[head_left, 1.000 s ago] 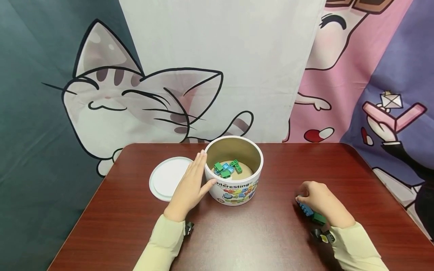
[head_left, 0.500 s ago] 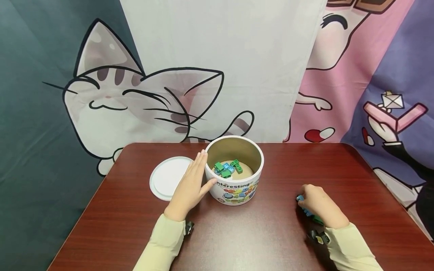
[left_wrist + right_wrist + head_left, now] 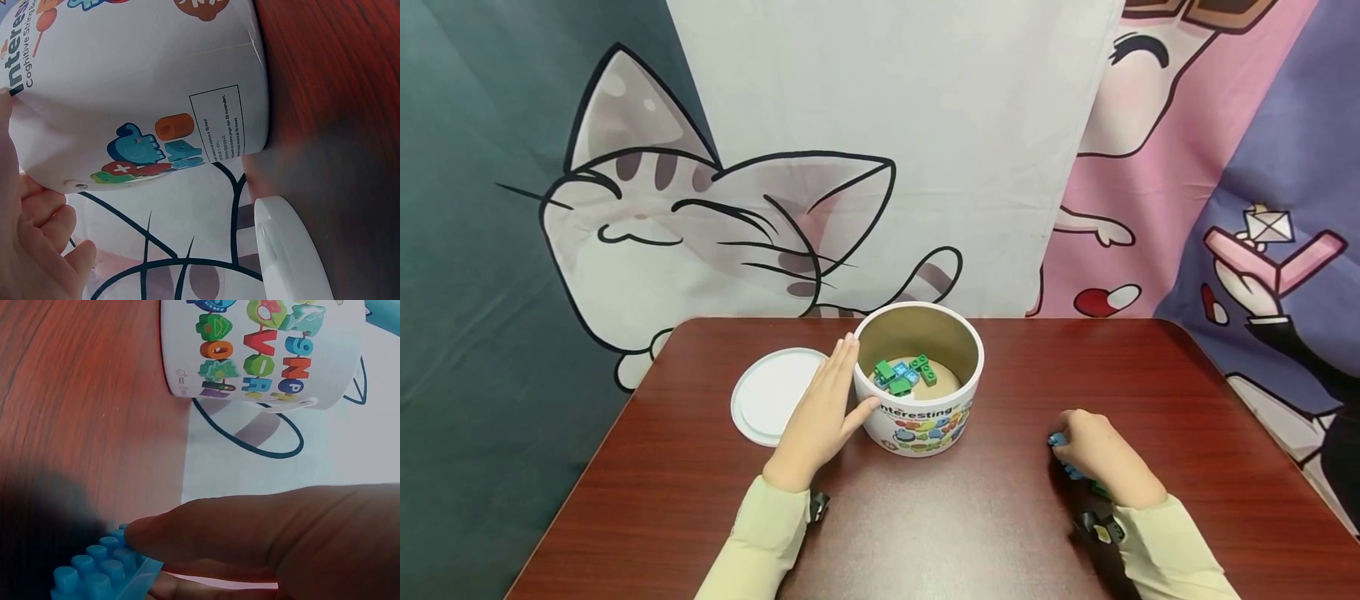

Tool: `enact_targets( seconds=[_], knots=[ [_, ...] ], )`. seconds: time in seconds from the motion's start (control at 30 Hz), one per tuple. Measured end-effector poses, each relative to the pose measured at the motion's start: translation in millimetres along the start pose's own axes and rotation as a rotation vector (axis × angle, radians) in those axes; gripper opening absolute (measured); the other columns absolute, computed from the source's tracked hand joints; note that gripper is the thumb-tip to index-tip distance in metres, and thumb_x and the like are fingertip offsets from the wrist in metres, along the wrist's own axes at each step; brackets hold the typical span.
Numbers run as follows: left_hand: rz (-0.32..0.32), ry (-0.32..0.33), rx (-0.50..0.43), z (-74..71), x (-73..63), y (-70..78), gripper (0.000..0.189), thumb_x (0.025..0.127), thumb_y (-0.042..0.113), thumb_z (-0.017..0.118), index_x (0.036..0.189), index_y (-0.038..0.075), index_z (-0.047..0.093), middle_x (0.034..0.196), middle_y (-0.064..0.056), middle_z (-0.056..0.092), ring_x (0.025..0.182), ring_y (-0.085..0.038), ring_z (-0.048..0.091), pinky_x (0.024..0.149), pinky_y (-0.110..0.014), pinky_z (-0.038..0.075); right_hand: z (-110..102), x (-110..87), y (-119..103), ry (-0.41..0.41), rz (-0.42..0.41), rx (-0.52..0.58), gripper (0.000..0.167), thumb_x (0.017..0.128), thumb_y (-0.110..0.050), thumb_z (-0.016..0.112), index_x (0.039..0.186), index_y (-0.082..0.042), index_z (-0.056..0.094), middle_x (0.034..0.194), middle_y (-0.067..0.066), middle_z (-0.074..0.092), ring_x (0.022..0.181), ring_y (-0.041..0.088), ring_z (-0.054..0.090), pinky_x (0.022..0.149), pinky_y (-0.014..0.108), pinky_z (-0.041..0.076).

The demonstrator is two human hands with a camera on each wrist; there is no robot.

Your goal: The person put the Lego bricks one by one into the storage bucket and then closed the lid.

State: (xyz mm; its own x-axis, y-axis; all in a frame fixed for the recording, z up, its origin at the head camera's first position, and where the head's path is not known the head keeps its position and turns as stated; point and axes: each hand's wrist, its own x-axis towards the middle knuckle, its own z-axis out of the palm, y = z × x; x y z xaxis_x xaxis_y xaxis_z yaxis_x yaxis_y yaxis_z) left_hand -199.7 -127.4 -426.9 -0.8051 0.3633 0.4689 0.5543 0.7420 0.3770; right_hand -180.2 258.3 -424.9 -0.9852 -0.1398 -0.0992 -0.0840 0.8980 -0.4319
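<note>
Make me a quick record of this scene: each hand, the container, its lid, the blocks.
Left hand: touches the white printed tub
Right hand: pinches a blue studded block
Tub: upright, open
Tub contents: green blocks and blue blocks
Lid: white, on the table, left of tub
Partly hidden by right hand: green block
</note>
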Motion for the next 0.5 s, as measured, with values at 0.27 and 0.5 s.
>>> enact_targets(
  seconds=[0.27, 0.5],
  knots=[
    [0.003, 0.003, 0.0, 0.0, -0.6, 0.1, 0.082, 0.099, 0.038, 0.065, 0.159, -0.001, 0.025, 0.166, -0.014, 0.024, 0.153, -0.026, 0.022, 0.12, -0.054, 0.026, -0.3, 0.9, -8.2, 0.005, -0.019, 0.037, 0.02, 0.083, 0.0, 0.073, 0.099, 0.01, 0.067, 0.077, 0.008, 0.062, 0.063, 0.019, 0.058, 0.059, 0.036, 0.051],
    [-0.002, -0.002, 0.003, 1.1, -0.5, -1.0, 0.082, 0.1, 0.039, 0.064, 0.16, 0.0, 0.024, 0.167, -0.013, 0.023, 0.154, -0.024, 0.02, 0.121, -0.052, 0.025, -0.1, 1.6, -15.6, 0.068, -0.048, 0.091, 0.022, 0.085, 0.0, 0.072, 0.102, 0.011, 0.066, 0.079, 0.01, 0.064, 0.059, 0.016, 0.058, 0.058, 0.033, 0.051]
  ],
)
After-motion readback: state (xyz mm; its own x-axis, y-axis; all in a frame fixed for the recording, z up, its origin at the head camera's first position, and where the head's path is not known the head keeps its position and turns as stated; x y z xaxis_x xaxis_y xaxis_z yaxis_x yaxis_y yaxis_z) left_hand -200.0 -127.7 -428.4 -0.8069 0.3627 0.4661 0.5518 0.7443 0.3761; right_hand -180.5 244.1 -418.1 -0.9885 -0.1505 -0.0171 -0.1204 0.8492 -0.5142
